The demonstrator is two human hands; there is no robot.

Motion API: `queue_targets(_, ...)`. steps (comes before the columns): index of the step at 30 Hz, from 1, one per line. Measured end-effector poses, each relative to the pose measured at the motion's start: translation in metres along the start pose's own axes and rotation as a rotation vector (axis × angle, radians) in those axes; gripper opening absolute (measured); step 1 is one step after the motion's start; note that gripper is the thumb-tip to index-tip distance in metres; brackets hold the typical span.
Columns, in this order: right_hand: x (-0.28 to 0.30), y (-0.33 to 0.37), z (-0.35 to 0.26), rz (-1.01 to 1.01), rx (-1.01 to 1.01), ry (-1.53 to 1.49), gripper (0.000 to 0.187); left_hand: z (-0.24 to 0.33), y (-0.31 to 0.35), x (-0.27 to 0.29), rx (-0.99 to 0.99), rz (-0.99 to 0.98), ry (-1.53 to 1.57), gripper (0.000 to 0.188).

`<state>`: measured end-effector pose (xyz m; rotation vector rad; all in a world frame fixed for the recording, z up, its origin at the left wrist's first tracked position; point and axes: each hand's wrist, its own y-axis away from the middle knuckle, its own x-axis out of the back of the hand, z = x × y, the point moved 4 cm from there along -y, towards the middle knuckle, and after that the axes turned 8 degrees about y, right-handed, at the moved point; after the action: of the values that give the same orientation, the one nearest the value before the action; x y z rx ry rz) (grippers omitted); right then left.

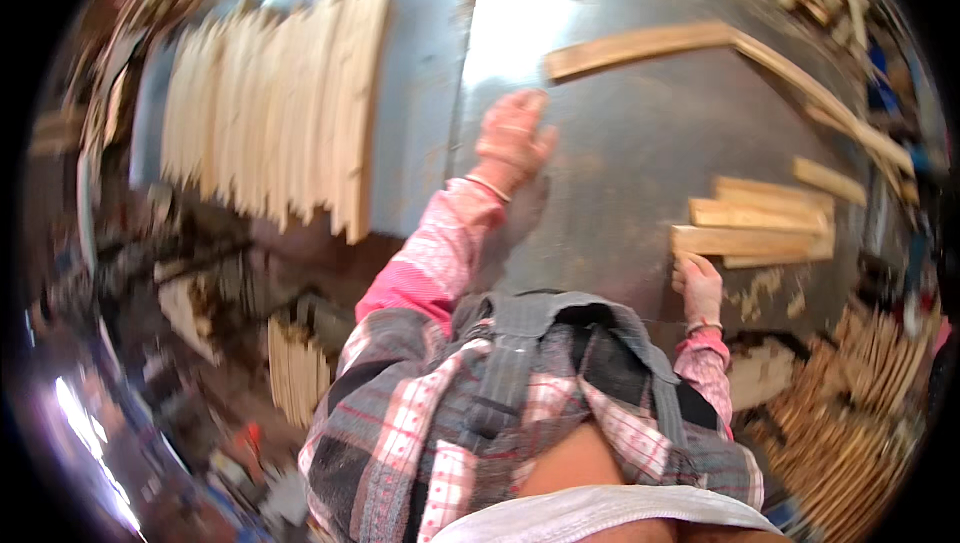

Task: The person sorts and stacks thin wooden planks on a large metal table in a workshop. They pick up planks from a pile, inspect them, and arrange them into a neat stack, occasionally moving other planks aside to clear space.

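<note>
The left hand (512,141) hangs empty above the desk (590,213), fingers loosely open, while the right hand (701,295), fingers curled, apparently pinches a plank (745,242), its end jutting handily past the stacked planks (765,214) just beyond them.

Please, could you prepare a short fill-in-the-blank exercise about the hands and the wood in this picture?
1. The left hand is open and holds ____.
2. The hand at the small wood stack is the ____ one.
3. The row of wooden strips lies on the picture's ____ side.

Missing words: nothing; right; left.
</note>
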<state>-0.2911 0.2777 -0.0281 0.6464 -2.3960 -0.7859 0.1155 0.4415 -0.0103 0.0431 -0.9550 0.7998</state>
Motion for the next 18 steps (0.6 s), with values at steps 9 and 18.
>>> queue_targets(9,0.083,-0.002,0.003,0.411,-0.090,0.014,0.021,-0.019,-0.168,-0.052,0.248,-0.393,-0.363,0.082)
queue_targets(18,0.144,-0.063,-0.017,0.685,-0.174,0.454,0.082,0.056,-0.142,-0.046,0.672,-0.391,0.773,0.055)
